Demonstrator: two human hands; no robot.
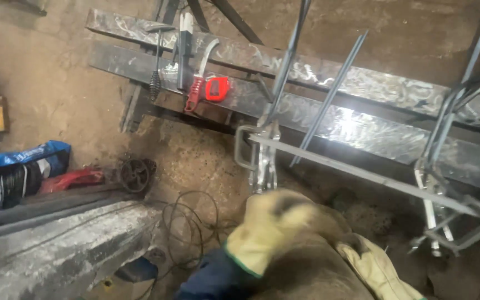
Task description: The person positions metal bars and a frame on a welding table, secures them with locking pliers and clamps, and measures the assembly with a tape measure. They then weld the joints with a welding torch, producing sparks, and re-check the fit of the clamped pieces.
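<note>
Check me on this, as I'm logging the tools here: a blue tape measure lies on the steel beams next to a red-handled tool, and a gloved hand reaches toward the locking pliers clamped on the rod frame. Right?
Nearly. In the head view the tape measure is red, not blue. It does lie on the steel beams beside the red-handled tool, and the gloved hand does reach toward the locking pliers clamped on the rod frame.

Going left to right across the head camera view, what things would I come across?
Blue bag → small black wheel → coiled wire → red tape measure → locking clamp → gloved hand → second glove → clamp on the right.
</note>
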